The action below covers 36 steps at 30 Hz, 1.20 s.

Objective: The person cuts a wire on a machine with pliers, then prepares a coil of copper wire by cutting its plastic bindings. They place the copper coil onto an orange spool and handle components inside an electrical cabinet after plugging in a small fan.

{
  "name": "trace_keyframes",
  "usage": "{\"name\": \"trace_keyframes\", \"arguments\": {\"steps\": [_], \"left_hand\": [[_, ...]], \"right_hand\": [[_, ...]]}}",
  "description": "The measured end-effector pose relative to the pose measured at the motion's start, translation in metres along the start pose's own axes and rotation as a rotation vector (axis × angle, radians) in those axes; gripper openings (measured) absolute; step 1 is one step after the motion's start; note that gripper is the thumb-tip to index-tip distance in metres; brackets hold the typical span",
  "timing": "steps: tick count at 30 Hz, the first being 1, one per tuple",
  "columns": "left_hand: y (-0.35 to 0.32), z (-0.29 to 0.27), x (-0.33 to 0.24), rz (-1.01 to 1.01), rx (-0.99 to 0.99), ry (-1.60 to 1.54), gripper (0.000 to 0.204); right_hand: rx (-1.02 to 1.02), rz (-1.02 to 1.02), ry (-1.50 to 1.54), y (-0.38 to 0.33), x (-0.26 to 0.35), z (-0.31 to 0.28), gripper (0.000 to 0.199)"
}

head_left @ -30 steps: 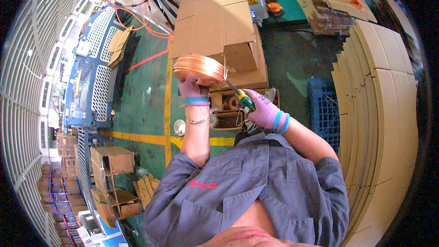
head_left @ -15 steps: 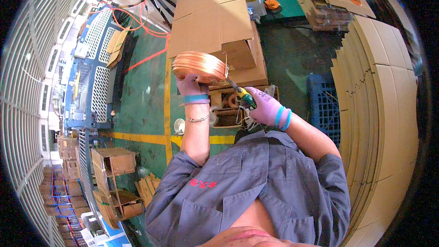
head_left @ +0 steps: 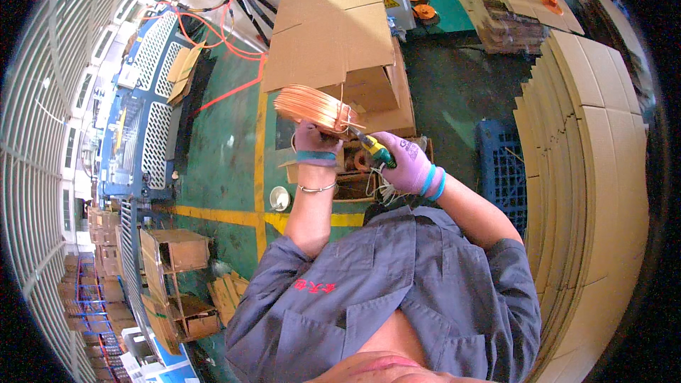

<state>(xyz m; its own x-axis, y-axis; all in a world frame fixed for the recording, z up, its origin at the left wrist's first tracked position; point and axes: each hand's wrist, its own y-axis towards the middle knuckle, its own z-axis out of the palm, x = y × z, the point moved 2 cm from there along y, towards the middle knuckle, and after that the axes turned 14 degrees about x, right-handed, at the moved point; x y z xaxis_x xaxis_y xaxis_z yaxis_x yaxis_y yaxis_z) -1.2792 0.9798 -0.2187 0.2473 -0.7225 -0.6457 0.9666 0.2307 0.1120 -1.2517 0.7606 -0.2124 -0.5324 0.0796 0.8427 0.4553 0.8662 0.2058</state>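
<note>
A coil of copper wire (head_left: 309, 105) is held up in front of me, tilted, with white ties around its right side. My left hand (head_left: 316, 140), in a purple glove with a blue cuff, grips it from below. My right hand (head_left: 406, 163), gloved alike, is closed around pliers (head_left: 376, 149) with yellow and green handles. Their dark jaws are at the tied right side of the coil; whether they bite on a tie is too small to tell. White tie strands (head_left: 383, 188) hang under my right hand.
Beyond the coil stands a large cardboard box (head_left: 326, 35). Beneath my hands, an open carton (head_left: 358, 188) holds more copper coils. Flattened cardboard (head_left: 603, 170) is stacked at right beside a blue plastic pallet (head_left: 502, 170). A white cup (head_left: 279, 198) stands on the green floor at left.
The coil has come slightly nearer and to the right, tipping so its tied side turns more toward me. My right hand and the pliers have shifted slightly left.
</note>
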Motion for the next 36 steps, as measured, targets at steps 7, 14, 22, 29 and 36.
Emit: {"name": "trace_keyframes", "arguments": {"steps": [7, 14, 22, 29, 36], "left_hand": [[0.001, 0.001, -0.001, 0.104, -0.153, 0.077, 0.041], [0.003, 0.009, -0.008, -0.016, 0.111, 0.125, 0.043], [-0.007, 0.034, -0.010, -0.083, -0.008, 0.146, 0.037], [0.001, -0.004, -0.010, -0.105, 0.222, -0.165, 0.036], [0.003, -0.007, -0.006, -0.103, -0.097, 0.194, 0.041]], "right_hand": [[0.059, 0.012, -0.006, 0.002, 0.010, -0.014, 0.057], [0.063, 0.070, -0.197, 0.003, 0.023, -0.023, 0.052], [0.167, -0.024, -0.105, 0.003, 0.018, -0.024, 0.056], [0.158, -0.044, -0.023, 0.003, 0.017, -0.022, 0.065], [0.130, 0.005, -0.247, 0.004, 0.020, -0.030, 0.068]]}}
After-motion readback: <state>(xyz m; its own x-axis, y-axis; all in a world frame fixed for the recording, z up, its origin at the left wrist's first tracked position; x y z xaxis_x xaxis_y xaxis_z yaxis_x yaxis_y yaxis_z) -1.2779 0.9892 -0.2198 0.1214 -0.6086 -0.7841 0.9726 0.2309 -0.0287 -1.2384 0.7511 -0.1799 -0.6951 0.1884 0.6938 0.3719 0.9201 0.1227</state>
